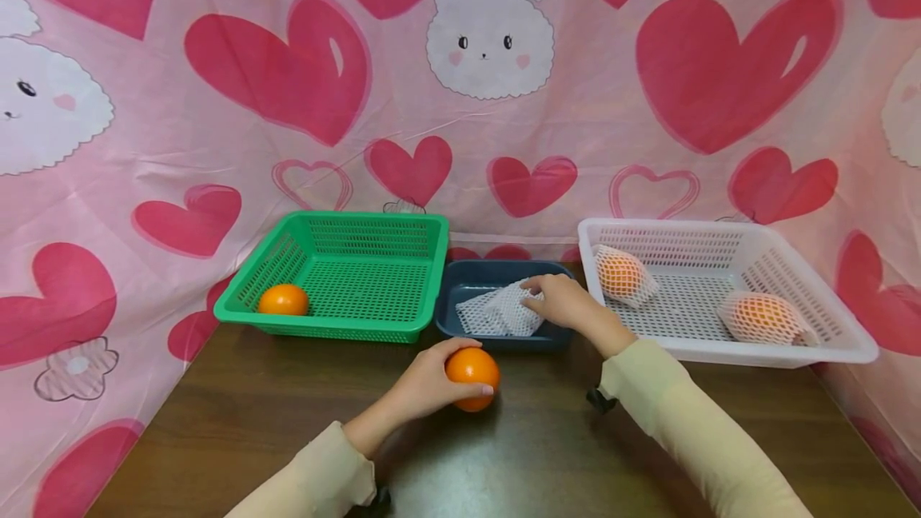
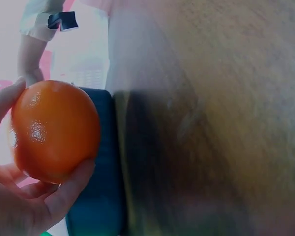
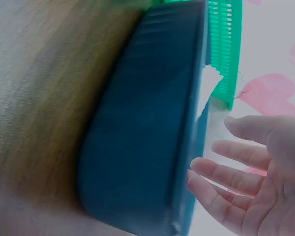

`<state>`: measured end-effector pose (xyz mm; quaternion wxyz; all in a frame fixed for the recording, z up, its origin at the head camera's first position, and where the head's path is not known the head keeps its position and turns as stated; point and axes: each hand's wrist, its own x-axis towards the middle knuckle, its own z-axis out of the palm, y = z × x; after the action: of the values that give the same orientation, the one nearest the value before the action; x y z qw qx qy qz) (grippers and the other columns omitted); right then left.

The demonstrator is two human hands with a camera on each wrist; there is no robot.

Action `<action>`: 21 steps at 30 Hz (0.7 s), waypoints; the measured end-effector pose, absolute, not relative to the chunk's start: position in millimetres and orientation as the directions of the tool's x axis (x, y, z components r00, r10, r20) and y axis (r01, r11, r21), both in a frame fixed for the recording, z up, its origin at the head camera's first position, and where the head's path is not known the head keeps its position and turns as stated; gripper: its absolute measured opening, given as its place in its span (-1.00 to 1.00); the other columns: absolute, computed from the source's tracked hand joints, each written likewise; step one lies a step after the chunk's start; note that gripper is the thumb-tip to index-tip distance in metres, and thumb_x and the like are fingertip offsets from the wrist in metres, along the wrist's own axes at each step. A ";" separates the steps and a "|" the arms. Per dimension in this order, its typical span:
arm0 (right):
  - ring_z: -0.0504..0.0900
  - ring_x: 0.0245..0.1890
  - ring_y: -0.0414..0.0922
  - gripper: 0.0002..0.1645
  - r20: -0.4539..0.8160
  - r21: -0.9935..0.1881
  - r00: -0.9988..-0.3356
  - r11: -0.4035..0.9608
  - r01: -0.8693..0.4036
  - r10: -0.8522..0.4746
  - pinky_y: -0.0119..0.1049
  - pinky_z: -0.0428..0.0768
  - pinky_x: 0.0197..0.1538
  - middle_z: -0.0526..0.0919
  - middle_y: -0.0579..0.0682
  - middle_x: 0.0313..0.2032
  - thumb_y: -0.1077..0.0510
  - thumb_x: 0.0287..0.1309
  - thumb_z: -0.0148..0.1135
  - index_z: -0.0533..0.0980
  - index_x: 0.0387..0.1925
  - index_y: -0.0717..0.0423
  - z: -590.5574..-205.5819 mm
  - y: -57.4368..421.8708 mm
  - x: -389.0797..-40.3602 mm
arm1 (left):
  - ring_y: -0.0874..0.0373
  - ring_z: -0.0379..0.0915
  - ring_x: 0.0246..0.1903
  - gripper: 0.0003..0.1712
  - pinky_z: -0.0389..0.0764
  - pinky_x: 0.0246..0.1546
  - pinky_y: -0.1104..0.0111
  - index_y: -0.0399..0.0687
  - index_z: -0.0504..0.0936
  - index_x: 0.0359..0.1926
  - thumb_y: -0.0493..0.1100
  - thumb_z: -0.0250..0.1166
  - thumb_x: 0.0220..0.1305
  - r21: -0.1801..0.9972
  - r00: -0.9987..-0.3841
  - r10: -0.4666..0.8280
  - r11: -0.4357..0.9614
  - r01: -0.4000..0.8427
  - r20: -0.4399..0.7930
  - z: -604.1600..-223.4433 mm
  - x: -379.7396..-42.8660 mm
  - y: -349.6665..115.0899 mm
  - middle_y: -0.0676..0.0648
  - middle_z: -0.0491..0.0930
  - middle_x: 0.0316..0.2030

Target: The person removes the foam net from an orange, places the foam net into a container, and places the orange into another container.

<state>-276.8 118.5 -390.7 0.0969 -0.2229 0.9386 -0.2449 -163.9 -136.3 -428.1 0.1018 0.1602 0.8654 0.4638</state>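
My left hand (image 1: 430,378) grips a bare orange (image 1: 472,379) over the table, thumb and fingers round its sides. In the left wrist view the same orange (image 2: 56,132) sits between the fingertips. At the dark blue tray (image 1: 460,272), my right hand (image 1: 564,300) reaches over the white foam net sleeves (image 1: 507,310) lying inside. Its fingertips overlap the netting in the head view. Seen from the right wrist, the right hand (image 3: 250,172) has loosely bent, spread fingers and a thumb apart from them, beside the tray's rim, with nothing between them.
A green basket (image 1: 338,324) on the left holds one bare orange (image 1: 284,300). The white basket (image 1: 719,352) on the right holds two oranges in foam nets, one at the back left (image 1: 622,275) and another at the front right (image 1: 763,318). A heart-patterned cloth (image 1: 496,118) hangs behind.
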 end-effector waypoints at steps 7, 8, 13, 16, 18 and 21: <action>0.68 -0.06 0.14 -0.52 0.008 -0.540 -0.864 0.725 -0.427 -0.503 -0.05 0.70 -0.05 0.70 0.25 0.01 0.10 0.41 0.25 0.56 0.23 0.29 -379.6 116.6 -272.4 | 0.02 0.52 -0.10 -0.30 0.64 -0.11 0.14 -0.10 0.56 0.28 0.08 0.52 0.18 0.843 -0.926 0.376 0.506 0.181 -0.028 -410.9 -160.0 -144.8 -0.11 0.59 0.12; 0.68 -0.06 0.14 -0.52 0.014 -0.546 -0.861 0.718 -0.432 -0.508 -0.06 0.70 -0.05 0.70 0.24 0.00 0.10 0.41 0.25 0.56 0.23 0.28 -378.4 115.4 -271.9 | 0.03 0.52 -0.10 -0.30 0.63 -0.12 0.14 -0.09 0.56 0.28 0.08 0.51 0.19 0.843 -0.928 0.371 0.506 0.181 -0.024 -408.9 -159.5 -146.4 -0.10 0.59 0.12; 0.66 -0.04 0.13 -0.54 0.017 -0.587 -0.851 0.684 -0.434 -0.525 -0.08 0.70 -0.03 0.71 0.19 0.00 0.09 0.42 0.24 0.58 0.23 0.22 -373.5 108.7 -269.0 | 0.03 0.53 -0.13 -0.32 0.64 -0.16 0.17 -0.07 0.56 0.27 0.09 0.50 0.20 0.831 -0.941 0.338 0.522 0.192 0.005 -396.4 -158.1 -154.4 -0.08 0.60 0.07; 0.66 -0.05 0.11 -0.55 0.014 -0.627 -0.849 0.657 -0.419 -0.528 -0.09 0.70 -0.03 0.71 0.18 0.02 0.08 0.43 0.24 0.58 0.24 0.20 -373.5 105.3 -268.2 | 0.03 0.52 -0.11 -0.33 0.64 -0.17 0.18 -0.03 0.56 0.26 0.10 0.49 0.20 0.825 -0.947 0.320 0.533 0.189 0.010 -387.3 -159.4 -158.0 -0.06 0.60 0.06; 0.67 -0.10 0.08 -0.55 0.011 -0.668 -0.850 0.629 -0.399 -0.527 -0.11 0.71 -0.06 0.70 0.17 0.02 0.09 0.43 0.24 0.58 0.24 0.20 -374.5 103.2 -268.0 | 0.02 0.52 -0.10 -0.34 0.65 -0.17 0.18 -0.02 0.56 0.26 0.10 0.49 0.20 0.822 -0.949 0.314 0.537 0.188 0.013 -380.9 -161.3 -159.9 -0.06 0.60 0.06; 0.71 -0.20 0.05 -0.56 0.019 -0.728 -0.849 0.575 -0.375 -0.529 -0.15 0.72 -0.12 0.71 0.16 -0.03 0.11 0.42 0.24 0.58 0.23 0.22 -376.8 100.0 -268.5 | 0.00 0.52 -0.08 -0.34 0.66 -0.16 0.17 -0.01 0.56 0.27 0.08 0.49 0.20 0.824 -0.952 0.305 0.535 0.186 0.017 -371.1 -163.9 -163.0 -0.06 0.60 0.06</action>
<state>-268.5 100.0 -376.8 0.1004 -0.2561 0.8816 -0.3835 -163.9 -163.0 -371.1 0.0643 0.1404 0.8737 0.4614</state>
